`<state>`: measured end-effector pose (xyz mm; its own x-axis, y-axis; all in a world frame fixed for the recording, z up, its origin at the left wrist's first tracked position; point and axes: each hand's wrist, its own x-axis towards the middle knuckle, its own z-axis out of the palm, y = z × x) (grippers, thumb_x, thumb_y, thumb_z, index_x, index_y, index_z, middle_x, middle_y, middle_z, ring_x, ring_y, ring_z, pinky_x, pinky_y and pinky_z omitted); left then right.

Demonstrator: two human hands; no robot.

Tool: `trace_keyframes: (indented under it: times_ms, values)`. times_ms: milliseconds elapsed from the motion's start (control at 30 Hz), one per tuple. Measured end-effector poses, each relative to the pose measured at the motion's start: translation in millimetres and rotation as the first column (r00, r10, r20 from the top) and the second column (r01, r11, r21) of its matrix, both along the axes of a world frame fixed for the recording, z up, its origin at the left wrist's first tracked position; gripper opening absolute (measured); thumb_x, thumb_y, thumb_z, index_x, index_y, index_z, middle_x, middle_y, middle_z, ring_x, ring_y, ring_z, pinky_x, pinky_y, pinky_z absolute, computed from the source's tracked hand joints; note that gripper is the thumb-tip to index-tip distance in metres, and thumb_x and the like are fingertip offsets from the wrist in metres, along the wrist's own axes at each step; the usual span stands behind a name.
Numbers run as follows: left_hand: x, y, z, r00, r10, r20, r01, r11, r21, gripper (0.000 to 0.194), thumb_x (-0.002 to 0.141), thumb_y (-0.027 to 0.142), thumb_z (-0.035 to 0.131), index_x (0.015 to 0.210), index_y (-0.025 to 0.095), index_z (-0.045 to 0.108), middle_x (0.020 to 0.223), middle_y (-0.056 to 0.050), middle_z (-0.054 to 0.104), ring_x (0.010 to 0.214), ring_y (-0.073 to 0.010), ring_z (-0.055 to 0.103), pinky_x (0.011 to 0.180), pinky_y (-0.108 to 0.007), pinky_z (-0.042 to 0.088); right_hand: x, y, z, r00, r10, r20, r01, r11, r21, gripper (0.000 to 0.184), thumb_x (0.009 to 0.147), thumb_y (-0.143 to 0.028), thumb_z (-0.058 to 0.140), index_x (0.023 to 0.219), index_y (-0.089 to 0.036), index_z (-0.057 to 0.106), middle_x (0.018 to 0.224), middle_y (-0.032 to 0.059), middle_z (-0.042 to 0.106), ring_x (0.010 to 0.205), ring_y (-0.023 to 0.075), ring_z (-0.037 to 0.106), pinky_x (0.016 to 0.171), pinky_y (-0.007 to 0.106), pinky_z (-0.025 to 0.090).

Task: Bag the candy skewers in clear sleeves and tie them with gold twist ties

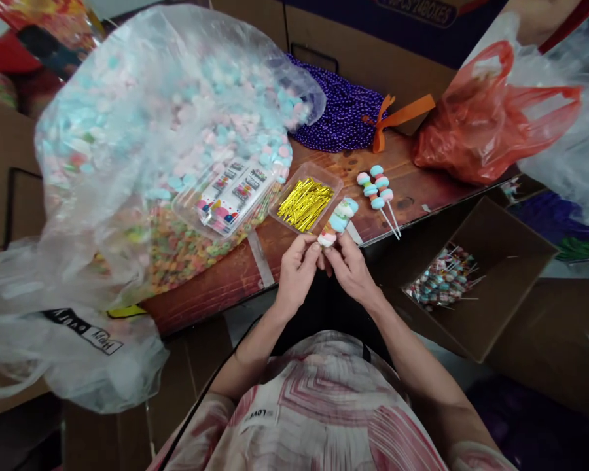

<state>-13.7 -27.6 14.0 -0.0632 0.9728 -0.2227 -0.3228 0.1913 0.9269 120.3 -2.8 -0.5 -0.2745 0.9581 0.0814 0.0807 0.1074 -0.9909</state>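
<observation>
Beside the tray [338, 186], my left hand [298, 265] and right hand [352, 263] together pinch the near end of the candy stack [342, 216]; excess pressure could crush it.

Single head-worn view, which I monitor from a distance. The camera looks forward and steeply down, from above the wearer's shirt [319, 405] at the lower edge. The left hand [295, 271] and right hand [353, 269] lie close by, near the centre; the front edge of the tabletop [220, 286] slants upward to the right, and cardboard [387, 72] beyond it closes the top.
</observation>
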Motion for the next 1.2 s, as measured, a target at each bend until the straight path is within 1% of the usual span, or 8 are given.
trace_keyframes:
  times_ms: [133,267,333,500,633,833,1033,1200]
  values:
    - [2.5,0.6,-5.9,0.994,0.091,-0.064,-0.089,0.995,0.041,0.032,0.08,0.045,0.087,0.095,0.018,0.076,0.072,0.003,0.063,0.056,-0.0053,0.046,0.049,-0.018,0.032,-4.9,-0.3,3.7,0.993,-0.113,0.038,0.112,0.993,0.035,0.011,0.097,-0.031,0.059,0.093,-0.024,0.053,0.078,-0.0027,0.055,0.065,0.0135,0.053,0.058,0.027,0.044]
    - [-0.9,11.5,-0.9,0.954,0.073,0.291,-0.009,0.977,-0.215,0.031,0.067,0.03,0.096,0.081,0.016,0.072,0.061,0.007,0.053,0.048,-0.0015,0.037,0.044,-0.014,0.029,-4.3,-5.6,2.5,0.993,-0.089,-0.077,0.082,0.993,-0.085,0.023,0.103,-0.036,0.055,0.085,-0.024,0.048,0.066,-0.0068,0.052,0.046,0.0088,0.042,0.044,0.023,0.037]
    - [-2.7,18.2,4.8,0.895,0.111,0.431,0.053,0.935,-0.35,0.03,0.065,0.019,0.095,0.076,0.014,0.068,0.06,0.009,0.05,0.046,0.0002,0.036,0.043,-0.012,0.029,-1.9,-8.5,-0.2,0.986,-0.163,-0.029,0.164,0.986,0.041,0.021,0.106,-0.034,0.053,0.089,-0.023,0.055,0.073,-0.0039,0.061,0.049,0.0091,0.049,0.048,0.023,0.043]
    - [0.1,25.7,18.9,0.843,0.195,0.501,0.097,0.862,-0.498,0.023,0.075,0.005,0.084,0.076,0.014,0.063,0.062,0.009,0.05,0.044,0.0012,0.04,0.04,-0.009,0.028,5.6,-6.8,-8.0,0.903,-0.376,0.206,0.148,0.724,0.673,0.018,0.102,-0.017,0.059,0.109,-0.023,0.074,0.103,0.009,0.075,0.095,0.021,0.072,0.084,0.034,0.059]
    - [5.1,22.6,28.0,0.842,0.186,0.506,0.132,0.839,-0.528,0.024,0.081,0.003,0.077,0.073,0.016,0.058,0.06,0.009,0.048,0.041,0.0009,0.038,0.038,-0.01,0.027,8.3,-5.4,-6.9,0.875,-0.438,0.208,0.1,0.582,0.807,0.019,0.101,-0.013,0.061,0.111,-0.02,0.076,0.097,0.0091,0.077,0.087,0.0196,0.073,0.08,0.033,0.06]
    - [16.4,21.0,40.1,0.853,0.132,0.505,0.173,0.841,-0.513,0.028,0.087,0.003,0.068,0.067,0.015,0.052,0.057,0.008,0.046,0.039,0.0002,0.039,0.038,-0.01,0.029,13.8,-13.0,-8.0,0.82,-0.519,0.242,0.134,0.585,0.8,0.02,0.107,-0.019,0.055,0.106,-0.018,0.075,0.095,0.0096,0.076,0.088,0.0189,0.073,0.08,0.034,0.061]
    - [36.8,17.8,36.4,0.863,0.005,0.505,0.234,0.882,-0.408,0.029,0.078,0.009,0.082,0.067,0.016,0.056,0.057,0.009,0.049,0.042,-0.0004,0.039,0.04,-0.011,0.031,27.3,-15.9,-7.8,0.747,-0.609,0.268,0.152,0.548,0.823,0.021,0.108,-0.019,0.05,0.103,-0.017,0.071,0.091,0.0095,0.073,0.085,0.0191,0.07,0.076,0.033,0.059]
    - [57.2,17.4,12.6,0.922,-0.108,0.373,0.212,0.944,-0.252,0.023,0.078,0.03,0.09,0.081,0.019,0.069,0.078,0.003,0.069,0.068,-0.0071,0.062,0.063,-0.016,0.051,34.6,-22.7,1.7,0.724,-0.6,0.34,0.312,0.725,0.615,0.027,0.109,-0.023,0.041,0.091,-0.021,0.061,0.082,0.0061,0.064,0.076,0.0181,0.062,0.076,0.032,0.053]
